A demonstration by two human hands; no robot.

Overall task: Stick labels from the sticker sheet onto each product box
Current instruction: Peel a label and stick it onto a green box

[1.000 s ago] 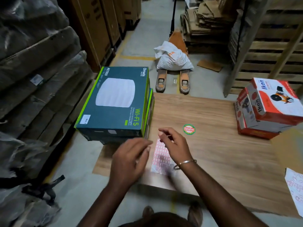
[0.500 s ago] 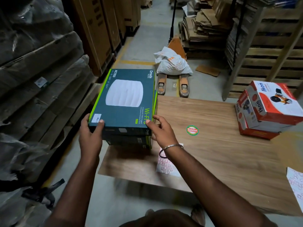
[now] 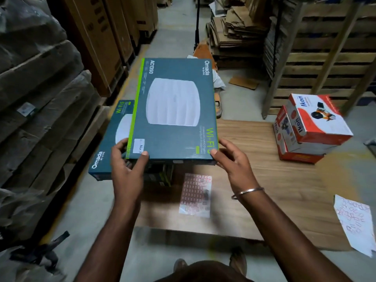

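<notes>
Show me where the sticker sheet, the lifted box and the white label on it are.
sticker sheet [image 3: 195, 195]: head view, sheet middle.
lifted box [image 3: 175, 106]: head view, top face.
white label [image 3: 139, 145]: head view, label middle.

Left hand [image 3: 127, 168], right hand [image 3: 234, 163] gripping, arms extended.

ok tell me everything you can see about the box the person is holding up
The lifted box is a flat, rectangular carton, dark teal with a lime green stripe along its left edge. Its top face shows a white rounded device, with "Omada", "AC1350" and "Wi-Fi" printed on it, and a small white label sits at the near left corner. It is held roughly level above another Omada box. The left hand grips the near left corner, thumb on top beside the label; the right hand holds the near right corner.
</notes>
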